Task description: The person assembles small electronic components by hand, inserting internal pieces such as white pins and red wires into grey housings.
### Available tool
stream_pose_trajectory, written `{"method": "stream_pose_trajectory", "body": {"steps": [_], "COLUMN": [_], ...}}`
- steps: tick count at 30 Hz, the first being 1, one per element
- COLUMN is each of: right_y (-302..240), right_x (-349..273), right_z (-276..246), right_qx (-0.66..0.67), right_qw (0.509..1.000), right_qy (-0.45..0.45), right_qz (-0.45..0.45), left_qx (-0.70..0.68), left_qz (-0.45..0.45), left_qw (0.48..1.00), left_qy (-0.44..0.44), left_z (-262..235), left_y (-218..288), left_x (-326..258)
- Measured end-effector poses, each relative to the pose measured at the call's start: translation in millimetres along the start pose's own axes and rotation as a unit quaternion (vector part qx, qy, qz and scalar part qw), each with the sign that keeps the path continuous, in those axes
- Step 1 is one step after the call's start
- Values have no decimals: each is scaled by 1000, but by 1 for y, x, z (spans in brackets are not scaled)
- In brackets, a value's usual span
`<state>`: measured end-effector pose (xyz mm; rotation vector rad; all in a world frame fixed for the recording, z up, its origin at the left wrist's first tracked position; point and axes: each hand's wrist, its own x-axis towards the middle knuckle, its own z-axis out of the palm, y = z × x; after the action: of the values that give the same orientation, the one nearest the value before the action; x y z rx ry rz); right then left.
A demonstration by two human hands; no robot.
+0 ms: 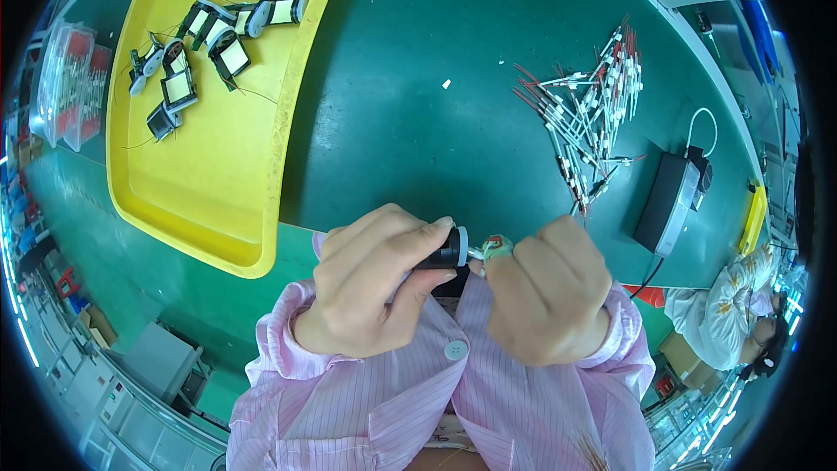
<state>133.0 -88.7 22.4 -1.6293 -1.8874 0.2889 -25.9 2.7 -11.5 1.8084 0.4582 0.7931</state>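
Here, black part between left fingers.

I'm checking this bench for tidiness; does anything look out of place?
Yes: the yellow tray juts past the near edge of the green table, which looks precarious. A small white scrap also lies alone, apart from the jumbled red-and-white wires.

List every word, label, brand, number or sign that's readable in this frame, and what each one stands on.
I can make out no text with certainty.
Black part in the left hand: no legible marking.
Pale patches on the parts in the yellow tray: too small to tell.
Clear plastic boxes: too blurred.
Black box at right: nothing legible.
Background: too small and blurred.
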Motion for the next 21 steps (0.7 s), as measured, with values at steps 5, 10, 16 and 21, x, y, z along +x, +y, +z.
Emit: {"method": "stream_pose_trajectory", "body": {"steps": [5,10,16,21], "right_y": [19,18,9,25], "right_x": [8,3,9,32], "right_z": [-7,0,3,-18], "right_qx": [202,109,43,48], "right_qw": [977,994,999,998], "right_qy": [-69,-4,26,-40], "right_qz": [2,2,-16,1], "left_qx": [-137,-64,-42,102], "left_qz": [-10,29,36,3], "left_qw": [990,997,998,995], "left_qy": [-37,-27,-43,8], "left_z": [-9,-6,-15,-23], "left_y": [-10,-13,-12,4], "left_x": [2,7,8,13]}}
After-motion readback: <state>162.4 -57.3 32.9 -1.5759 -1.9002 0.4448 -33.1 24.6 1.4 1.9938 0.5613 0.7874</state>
